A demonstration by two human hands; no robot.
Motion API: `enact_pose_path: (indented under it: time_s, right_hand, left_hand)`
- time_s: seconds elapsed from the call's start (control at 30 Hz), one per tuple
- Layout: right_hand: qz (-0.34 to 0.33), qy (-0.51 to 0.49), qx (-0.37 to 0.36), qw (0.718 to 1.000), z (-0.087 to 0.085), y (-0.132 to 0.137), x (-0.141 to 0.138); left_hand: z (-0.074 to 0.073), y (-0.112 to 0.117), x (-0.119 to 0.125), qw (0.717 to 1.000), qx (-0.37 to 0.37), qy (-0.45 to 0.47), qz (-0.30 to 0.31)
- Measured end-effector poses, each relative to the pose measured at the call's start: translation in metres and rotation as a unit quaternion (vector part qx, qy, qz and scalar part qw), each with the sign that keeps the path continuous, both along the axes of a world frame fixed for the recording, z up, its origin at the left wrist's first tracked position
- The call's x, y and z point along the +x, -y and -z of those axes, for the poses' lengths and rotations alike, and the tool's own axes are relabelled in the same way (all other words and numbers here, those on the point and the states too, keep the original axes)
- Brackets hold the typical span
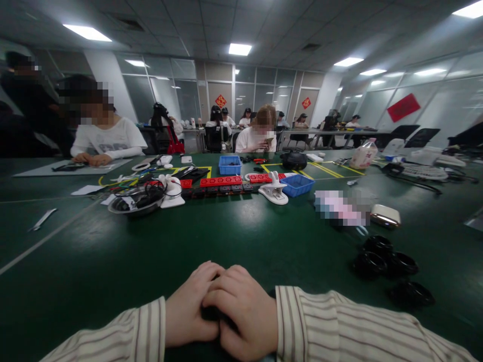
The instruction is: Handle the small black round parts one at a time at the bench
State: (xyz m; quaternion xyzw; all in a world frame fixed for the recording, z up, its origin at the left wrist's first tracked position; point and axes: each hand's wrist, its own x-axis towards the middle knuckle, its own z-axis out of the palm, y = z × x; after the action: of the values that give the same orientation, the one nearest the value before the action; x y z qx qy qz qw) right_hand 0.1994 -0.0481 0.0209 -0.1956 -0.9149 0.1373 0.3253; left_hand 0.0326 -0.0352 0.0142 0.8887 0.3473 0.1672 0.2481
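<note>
My left hand (190,304) and my right hand (245,309) are together at the near edge of the green table (241,234). Fingers of both are curled, and the right hand overlaps the left. Something dark shows in the gap between them, but most of it is covered and I cannot make out its kind. To the right of my right sleeve lie several black ring-shaped parts (403,262). Beyond these is a shiny cream-coloured rounded case (385,216).
Farther off are a metal bowl (138,208) of black cables, red socket strips (221,181), a white clip stand (274,190), and blue bins (298,185) (230,164). A silver strip (43,219) lies left. Other people sit across the table, one handling something flat.
</note>
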Motion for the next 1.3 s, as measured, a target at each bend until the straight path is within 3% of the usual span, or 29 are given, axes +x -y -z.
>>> enact_pose_path:
  time_s: [0.2,0.3,0.4,0.57,0.9,1.1,1.2,1.3]
  right_hand:
    - [0.058,0.052,-0.032,0.996,0.0,0.0,0.0]
    - [0.114,0.065,-0.057,0.99,-0.002,0.002,-0.001]
    - [0.148,0.075,-0.066,0.984,-0.003,0.004,-0.002]
    - [0.163,0.075,-0.076,0.981,-0.005,0.007,-0.003]
    - [0.024,-0.013,-0.022,0.999,-0.001,0.004,0.0]
    - [0.035,-0.01,-0.014,0.999,-0.001,0.0,-0.001]
    - [0.016,-0.09,0.021,0.996,-0.011,0.002,0.002]
    - [-0.026,-0.154,0.042,0.987,-0.032,0.016,0.012]
  left_hand:
    - [0.009,0.0,-0.001,0.999,0.031,-0.008,0.0]
    - [0.011,0.001,-0.001,0.999,0.031,-0.006,-0.037]
    - [0.009,0.003,0.001,0.998,0.019,-0.002,-0.068]
    - [0.0,0.002,0.001,0.999,-0.007,0.019,-0.051]
    - [0.008,-0.002,-0.001,0.999,0.019,-0.001,-0.027]
    - [0.014,-0.003,-0.006,0.999,0.037,-0.01,-0.024]
    - [0.012,-0.001,-0.003,0.999,0.041,-0.018,-0.018]
    - [0.013,0.001,-0.001,0.998,0.052,-0.018,-0.027]
